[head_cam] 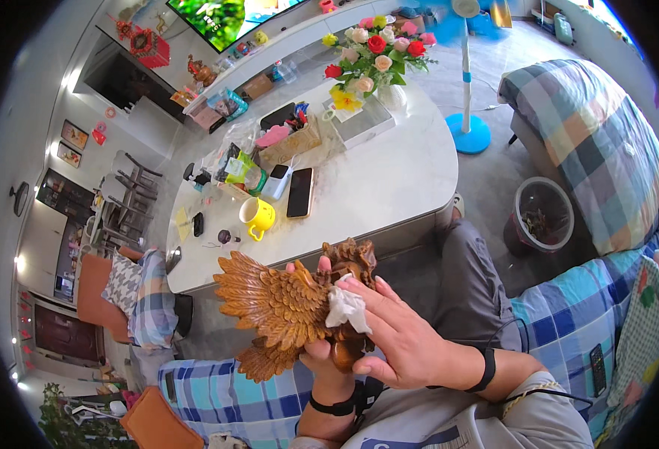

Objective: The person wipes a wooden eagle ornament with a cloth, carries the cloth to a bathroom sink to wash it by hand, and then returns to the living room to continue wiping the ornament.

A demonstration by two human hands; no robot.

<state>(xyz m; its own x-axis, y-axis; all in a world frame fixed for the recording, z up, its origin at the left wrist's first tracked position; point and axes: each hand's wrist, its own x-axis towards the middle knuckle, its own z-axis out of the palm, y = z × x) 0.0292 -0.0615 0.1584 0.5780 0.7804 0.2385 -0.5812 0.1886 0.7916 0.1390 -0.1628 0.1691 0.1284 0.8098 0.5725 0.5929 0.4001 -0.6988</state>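
A carved wooden bird figurine (284, 303) with spread, feathered wings lies tilted above my lap. My left hand (325, 359) grips it from beneath; its fingertips show at the far side and most of the palm is hidden behind the carving. A crumpled white tissue (347, 310) is pressed against the wood under the fingers of my right hand (402, 331). The knotted, dark brown end of the carving (357, 259) rises beyond the tissue. Black bands circle both wrists.
Ahead stands a white table (397, 179) with a yellow mug (257, 218), a smartphone (300, 193), a tissue box (290, 143) and a flower vase (391, 96). A blue-based fan (467, 134) and a waste bin (538, 216) stand right. A remote control (598, 369) lies on the plaid sofa cover.
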